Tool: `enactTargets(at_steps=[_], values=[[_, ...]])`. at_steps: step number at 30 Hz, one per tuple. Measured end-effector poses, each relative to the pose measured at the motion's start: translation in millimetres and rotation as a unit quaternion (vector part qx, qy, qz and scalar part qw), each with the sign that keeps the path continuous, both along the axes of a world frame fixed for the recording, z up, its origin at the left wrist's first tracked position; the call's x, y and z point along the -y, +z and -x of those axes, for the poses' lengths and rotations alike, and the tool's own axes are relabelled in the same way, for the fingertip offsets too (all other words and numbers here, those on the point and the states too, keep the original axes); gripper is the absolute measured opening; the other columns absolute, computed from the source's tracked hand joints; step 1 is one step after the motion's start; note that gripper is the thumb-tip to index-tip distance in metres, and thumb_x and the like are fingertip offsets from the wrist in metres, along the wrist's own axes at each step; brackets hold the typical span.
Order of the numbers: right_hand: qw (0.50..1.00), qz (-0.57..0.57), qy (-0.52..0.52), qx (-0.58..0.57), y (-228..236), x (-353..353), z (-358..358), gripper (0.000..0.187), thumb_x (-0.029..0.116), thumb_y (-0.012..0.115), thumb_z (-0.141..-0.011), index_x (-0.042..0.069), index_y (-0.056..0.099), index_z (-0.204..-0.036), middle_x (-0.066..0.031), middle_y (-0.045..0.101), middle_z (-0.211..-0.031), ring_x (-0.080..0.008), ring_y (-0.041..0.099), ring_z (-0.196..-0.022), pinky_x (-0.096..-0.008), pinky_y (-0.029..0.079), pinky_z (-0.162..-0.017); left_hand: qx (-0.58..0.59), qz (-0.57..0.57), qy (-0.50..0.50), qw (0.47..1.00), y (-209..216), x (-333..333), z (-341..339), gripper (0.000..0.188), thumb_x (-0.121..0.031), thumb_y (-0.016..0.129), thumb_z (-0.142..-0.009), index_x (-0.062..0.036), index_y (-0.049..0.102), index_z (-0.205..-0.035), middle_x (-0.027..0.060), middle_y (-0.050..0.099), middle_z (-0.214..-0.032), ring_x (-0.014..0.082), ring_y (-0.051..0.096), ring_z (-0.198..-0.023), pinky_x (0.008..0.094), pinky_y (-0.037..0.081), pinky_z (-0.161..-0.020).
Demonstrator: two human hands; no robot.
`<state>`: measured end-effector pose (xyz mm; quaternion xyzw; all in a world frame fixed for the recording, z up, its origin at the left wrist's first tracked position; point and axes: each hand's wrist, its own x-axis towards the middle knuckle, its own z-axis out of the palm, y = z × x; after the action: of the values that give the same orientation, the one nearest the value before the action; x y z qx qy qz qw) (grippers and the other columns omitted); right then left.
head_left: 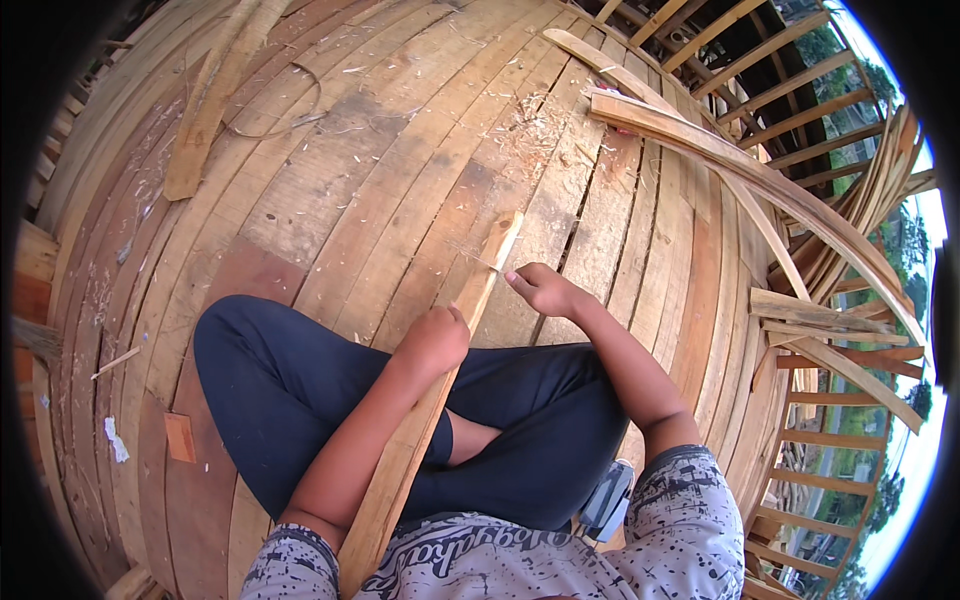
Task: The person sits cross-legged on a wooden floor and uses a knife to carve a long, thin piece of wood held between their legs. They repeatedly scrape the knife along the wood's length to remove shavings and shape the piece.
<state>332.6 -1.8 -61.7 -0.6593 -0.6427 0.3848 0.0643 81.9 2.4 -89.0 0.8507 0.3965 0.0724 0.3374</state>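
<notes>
A long, narrow wooden plank (408, 455) slants across my crossed legs, from my torso up to its far end above the floorboards. My left hand (432, 340) is closed round the plank about midway along its visible length. Beyond it and to the right, my right hand (545, 290) is closed at the plank's right edge, near the far end. A thin blade-like tool (484, 262) sticks out leftward from the right hand and crosses the plank. Its handle is hidden in the fingers, and its exact kind is too fine to make out.
Wood shavings (535, 135) lie scattered on the plank floor (400, 190). Long curved boards (720, 155) lean at the right by a slatted railing (825, 440). Another board (205, 120) lies far left. A grey object (606, 500) sits beside my right thigh.
</notes>
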Motion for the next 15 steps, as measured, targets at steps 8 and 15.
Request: enactTargets(at_steps=[8, 15], values=[[0.985, -0.047, -0.091, 0.143, -31, -24, -43, 0.06, 0.044, 0.039, -0.103, -0.007, 0.064, -0.083, -0.0304, 0.064, -0.078, -0.0461, 0.063, -0.076, -0.0515, 0.048, -0.078, -0.012, 0.047, 0.024, 0.999, 5, 6, -6, 0.038, -0.015, 0.038, -0.099, 0.0124, 0.062, -0.091, 0.0317, 0.064, -0.083, 0.0479, 0.065, -0.08, 0.0524, 0.054, -0.075], [0.997, -0.043, 0.045, 0.054, -24, -14, -19, 0.056, 0.041, 0.042, -0.103, -0.007, 0.063, -0.081, -0.0328, 0.064, -0.084, -0.045, 0.063, -0.081, -0.0497, 0.049, -0.078, 0.007, 0.026, 0.022, 0.999, 0, 7, 0, 0.036, -0.013, 0.037, -0.1, 0.0132, 0.061, -0.093, 0.0324, 0.063, -0.082, 0.0488, 0.063, -0.077, 0.0544, 0.051, -0.074]])
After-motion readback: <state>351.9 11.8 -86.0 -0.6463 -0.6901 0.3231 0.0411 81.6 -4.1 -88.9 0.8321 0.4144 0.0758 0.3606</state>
